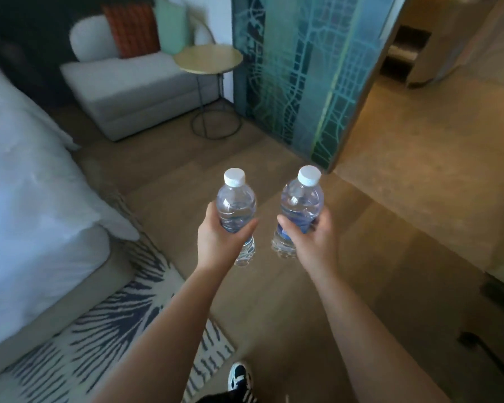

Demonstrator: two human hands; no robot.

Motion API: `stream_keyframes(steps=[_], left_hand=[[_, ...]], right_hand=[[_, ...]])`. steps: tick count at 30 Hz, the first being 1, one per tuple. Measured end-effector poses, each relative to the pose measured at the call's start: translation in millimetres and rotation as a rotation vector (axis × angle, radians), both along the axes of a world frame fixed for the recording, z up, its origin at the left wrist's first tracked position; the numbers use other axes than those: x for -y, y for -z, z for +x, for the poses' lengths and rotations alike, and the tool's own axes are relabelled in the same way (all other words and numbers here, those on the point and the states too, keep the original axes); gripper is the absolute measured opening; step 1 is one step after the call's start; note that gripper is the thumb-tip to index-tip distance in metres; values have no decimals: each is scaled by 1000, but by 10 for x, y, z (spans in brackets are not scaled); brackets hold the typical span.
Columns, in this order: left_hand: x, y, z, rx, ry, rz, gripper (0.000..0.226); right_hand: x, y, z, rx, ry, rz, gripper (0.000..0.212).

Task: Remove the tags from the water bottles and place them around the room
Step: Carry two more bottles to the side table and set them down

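Note:
I hold two clear plastic water bottles with white caps out in front of me, above the wooden floor. My left hand (220, 242) grips the left bottle (235, 203) round its middle. My right hand (309, 242) grips the right bottle (302, 199) round its blue label. Both bottles stand roughly upright and a little apart. No tag shows on either bottle's neck.
A bed with white linen (26, 199) fills the left side, over a striped rug (114, 330). Ahead stand a grey sofa with cushions (134, 82) and a small round side table (207, 58). A teal patterned wall panel (303, 77) lies ahead right, with an opening beyond it.

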State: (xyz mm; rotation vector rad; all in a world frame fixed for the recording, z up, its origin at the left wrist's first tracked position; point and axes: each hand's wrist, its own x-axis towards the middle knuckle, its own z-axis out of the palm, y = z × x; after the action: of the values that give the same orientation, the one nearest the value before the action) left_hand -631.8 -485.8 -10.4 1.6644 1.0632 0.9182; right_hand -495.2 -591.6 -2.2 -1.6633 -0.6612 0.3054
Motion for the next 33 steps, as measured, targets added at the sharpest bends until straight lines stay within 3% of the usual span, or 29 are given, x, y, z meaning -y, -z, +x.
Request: stream_keyframes(steps=[13, 24, 33], left_hand=[[-2053, 7, 197, -12, -288, 2, 52], [-4431, -43, 1707, -52, -312, 40, 53], [-6031, -153, 2600, -72, -376, 12, 59]], right_hand=[[-2440, -51, 430, 20, -189, 8, 47], [-4861, 8, 1928, -9, -376, 22, 43], [-6530, -102, 2850, -3, -379, 26, 46]])
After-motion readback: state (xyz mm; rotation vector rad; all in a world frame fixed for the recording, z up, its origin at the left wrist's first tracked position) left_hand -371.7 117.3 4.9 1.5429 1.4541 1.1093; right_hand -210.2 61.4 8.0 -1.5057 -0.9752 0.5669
